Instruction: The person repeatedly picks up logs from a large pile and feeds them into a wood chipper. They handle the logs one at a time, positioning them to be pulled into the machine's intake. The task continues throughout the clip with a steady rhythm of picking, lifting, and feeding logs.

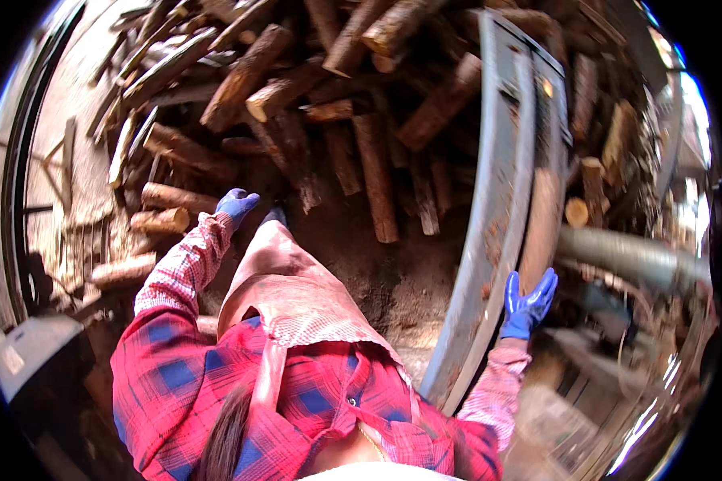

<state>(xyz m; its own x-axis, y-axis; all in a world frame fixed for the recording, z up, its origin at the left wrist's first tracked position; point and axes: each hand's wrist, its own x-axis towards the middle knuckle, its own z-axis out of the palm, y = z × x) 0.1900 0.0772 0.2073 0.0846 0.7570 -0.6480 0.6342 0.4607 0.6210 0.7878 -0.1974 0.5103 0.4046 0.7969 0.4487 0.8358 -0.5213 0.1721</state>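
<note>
My right hand, in a blue glove, has its fingers spread and touches the near end of a log. This log lies lengthwise in a long grey metal trough, with dark streaks and wood bits along the channel. On the other side, my left hand, also gloved in blue, hangs beside my apron with its thumb apart and nothing visible in it. Nearest to it are short cut logs on the left. The far part of the trough log lies in shadow.
A big heap of logs fills the far side, piled across one another. Right of the trough runs a thick grey pipe. At the lower left stands a grey box-like cover. Brown dirt floor shows between apron and trough.
</note>
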